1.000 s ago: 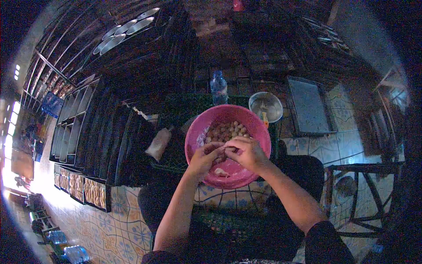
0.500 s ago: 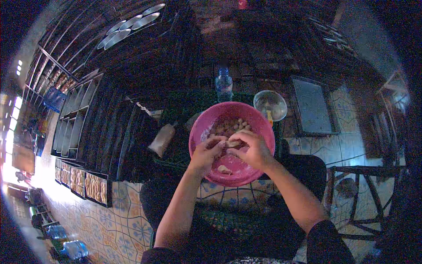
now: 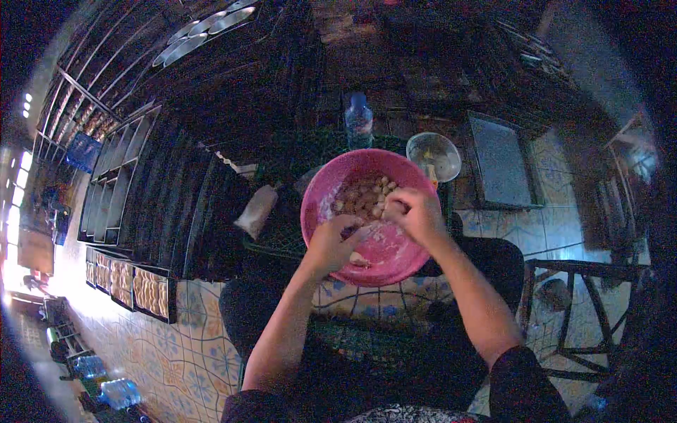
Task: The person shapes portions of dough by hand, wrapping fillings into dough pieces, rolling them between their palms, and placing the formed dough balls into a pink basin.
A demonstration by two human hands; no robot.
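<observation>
A pink plastic basin sits in front of me, its inside dusted with what looks like flour. Many small round dough balls lie along its far side. A larger pale lump of dough rests near the basin's near left wall. My left hand is over the left part of the basin, fingers curled; what they hold is hidden. On the right, my right hand is closed, slightly blurred, with its fingertips beside the dough balls. Whatever is in them cannot be made out.
Behind the basin stand a plastic bottle and a metal bowl. A plastic bag lies to the left. Trays of shaped dough are at far left, a rectangular tray at right, and a dark metal frame nearer me.
My hands were together over the middle of the basin, pinching a piece of dough. They have parted, the right moving right and up toward the balls. The view has shifted slightly.
</observation>
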